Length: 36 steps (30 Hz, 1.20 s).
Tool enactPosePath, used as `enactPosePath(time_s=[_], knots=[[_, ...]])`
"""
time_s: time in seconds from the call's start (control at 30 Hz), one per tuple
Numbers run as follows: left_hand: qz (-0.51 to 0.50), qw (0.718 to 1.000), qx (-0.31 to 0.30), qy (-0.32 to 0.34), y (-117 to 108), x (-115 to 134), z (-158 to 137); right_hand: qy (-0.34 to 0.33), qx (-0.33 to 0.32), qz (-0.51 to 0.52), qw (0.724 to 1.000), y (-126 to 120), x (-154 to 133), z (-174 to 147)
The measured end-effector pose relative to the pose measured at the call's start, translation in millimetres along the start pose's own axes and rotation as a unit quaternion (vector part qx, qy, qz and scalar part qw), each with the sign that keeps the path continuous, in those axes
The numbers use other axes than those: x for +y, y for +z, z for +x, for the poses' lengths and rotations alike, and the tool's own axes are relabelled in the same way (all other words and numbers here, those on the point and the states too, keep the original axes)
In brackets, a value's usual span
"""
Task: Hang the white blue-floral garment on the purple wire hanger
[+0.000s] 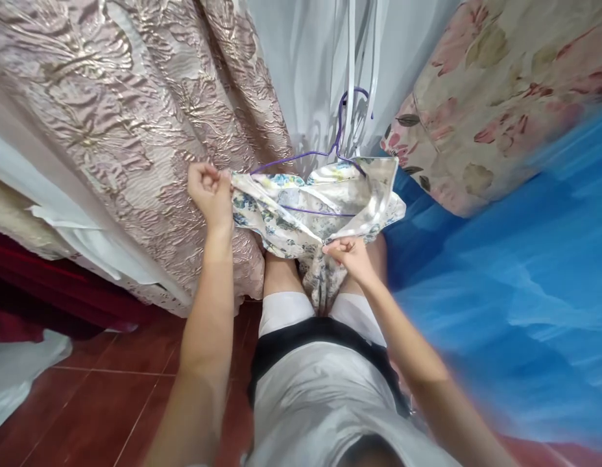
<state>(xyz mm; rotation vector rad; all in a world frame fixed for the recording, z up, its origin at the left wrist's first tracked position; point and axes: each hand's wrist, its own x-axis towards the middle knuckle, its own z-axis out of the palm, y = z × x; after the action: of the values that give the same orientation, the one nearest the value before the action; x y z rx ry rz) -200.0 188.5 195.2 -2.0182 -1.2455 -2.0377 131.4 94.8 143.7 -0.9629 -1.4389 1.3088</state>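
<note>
A pale floral garment [269,224] with blue and yellow flowers hangs in front of me on a purple hanger [301,156]. The hanger's hook sits at the white metal rails, and its lower bar shows inside the neckline. My left hand [211,191] is closed on the garment's left shoulder edge, drawing it out sideways. Lower down, my right hand [348,255] pinches the neckline edge at the bottom of its V. The garment's right shoulder stands up untouched by either hand. Its lower part hangs bunched between my legs.
Pink textured fabric [150,117] with metallic leaf patterns hangs on the left, dark red cloth [48,285] beyond it. A floral cloth [505,97] and blue tulle [515,298] fill the right side. White rails [350,58] rise before a white drape. The floor [111,389] is red tile.
</note>
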Motion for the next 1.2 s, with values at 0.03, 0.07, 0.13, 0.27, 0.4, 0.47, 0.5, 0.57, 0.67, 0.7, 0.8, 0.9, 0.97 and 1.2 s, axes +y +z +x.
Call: enactPosePath(time_s=[0.03, 0.07, 0.13, 0.27, 0.4, 0.47, 0.5, 0.57, 0.67, 0.7, 0.8, 0.9, 0.97, 1.2], knots=[[-0.021, 0.996, 0.056, -0.062, -1, -5, -16, 0.005, -0.003, -0.001, 1.000, 2, 4, -2], [-0.045, 0.986, 0.102, -0.125, 0, -7, -32, 0.011, -0.006, -0.002, 1.000, 3, 8, -4], [-0.070, 0.963, 0.152, -0.211, 6, -8, -64, 0.021, -0.011, -0.009, 1.000, 5, 17, -8], [-0.037, 0.956, 0.148, -0.252, 26, 3, -119, 0.031, 0.003, -0.066, 0.997, 2, 40, -14], [-0.070, 0.961, 0.101, -0.248, 47, 46, -156, -0.010, 0.004, -0.131, 0.991, 5, 54, -20], [-0.098, 0.970, 0.057, -0.217, 58, 77, -165, -0.079, -0.018, -0.156, 0.984, 11, 52, -24], [-0.109, 0.973, 0.022, -0.201, 64, 92, -167, -0.111, -0.035, -0.162, 0.980, 14, 49, -26], [-0.123, 0.975, -0.058, -0.179, 76, 118, -166, -0.142, -0.071, -0.152, 0.976, 19, 40, -30], [-0.152, 0.963, -0.129, -0.183, 87, 134, -163, -0.115, -0.106, -0.107, 0.982, 18, 27, -36], [-0.174, 0.955, -0.145, -0.192, 90, 134, -163, -0.104, -0.108, -0.092, 0.984, 15, 23, -38], [-0.267, 0.908, -0.232, -0.226, 96, 129, -169, -0.097, -0.106, -0.067, 0.987, 0, 8, -47], [-0.340, 0.820, -0.365, -0.280, 103, 126, -186, -0.102, -0.136, -0.085, 0.982, -21, -14, -58], [-0.342, 0.761, -0.451, -0.317, 107, 126, -198, -0.110, -0.132, -0.114, 0.978, -39, -30, -63], [-0.077, 0.890, -0.429, -0.134, 85, 96, -179, -0.195, 0.064, -0.183, 0.961, -133, -44, -38]])
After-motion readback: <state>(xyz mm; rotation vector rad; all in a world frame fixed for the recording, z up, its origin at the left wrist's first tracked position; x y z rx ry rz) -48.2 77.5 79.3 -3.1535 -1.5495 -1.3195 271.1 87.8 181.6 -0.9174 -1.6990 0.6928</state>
